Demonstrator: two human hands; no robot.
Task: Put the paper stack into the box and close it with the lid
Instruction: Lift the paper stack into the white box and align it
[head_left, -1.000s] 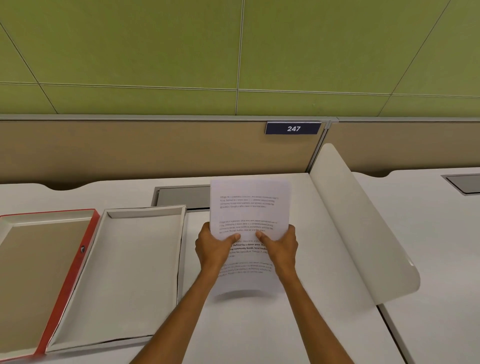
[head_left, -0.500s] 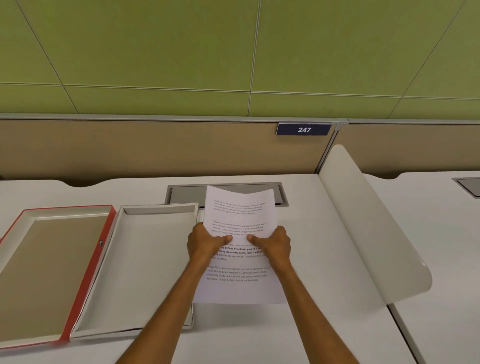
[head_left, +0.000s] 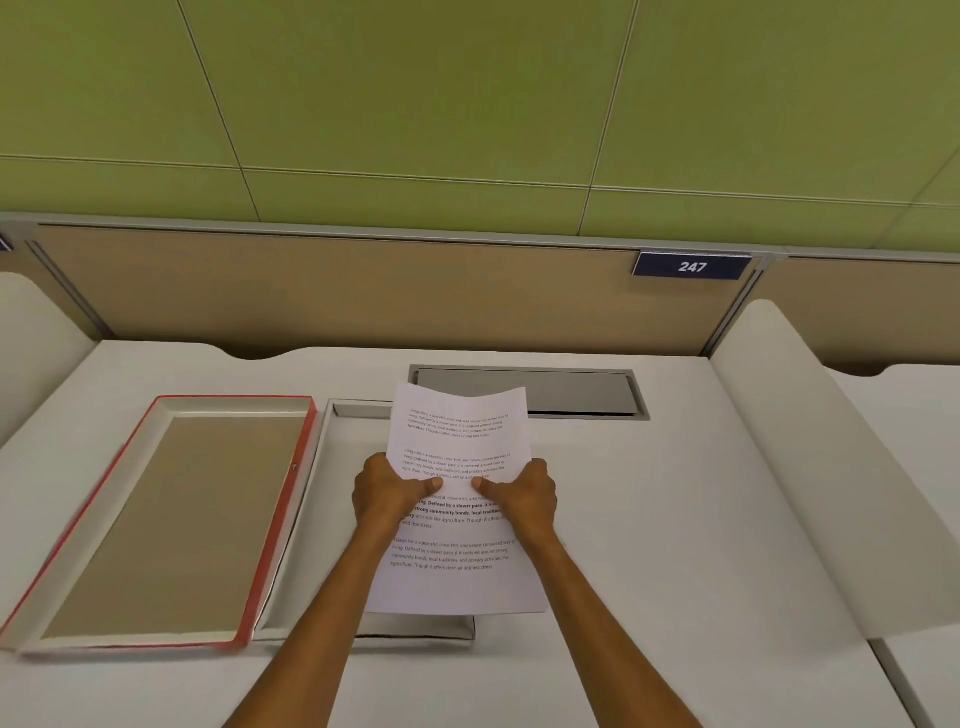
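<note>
I hold a white paper stack (head_left: 457, 436) with printed text in both hands, above the desk. My left hand (head_left: 387, 496) grips its left edge and my right hand (head_left: 522, 493) grips its right edge, thumbs on top. The stack hangs over the right half of the white open box (head_left: 332, 499), hiding much of its inside. The red-edged lid (head_left: 171, 514) lies upturned on the desk, touching the box's left side.
A grey cable hatch (head_left: 535, 392) is set into the white desk (head_left: 649, 519) behind the paper. A white curved divider (head_left: 795, 467) rises at the right, another at the far left. A tan partition with a "247" plate (head_left: 691, 266) backs the desk.
Both hands have carried the paper stack leftward and lower, from beside the box to over its right half. The view has shifted left as well.
</note>
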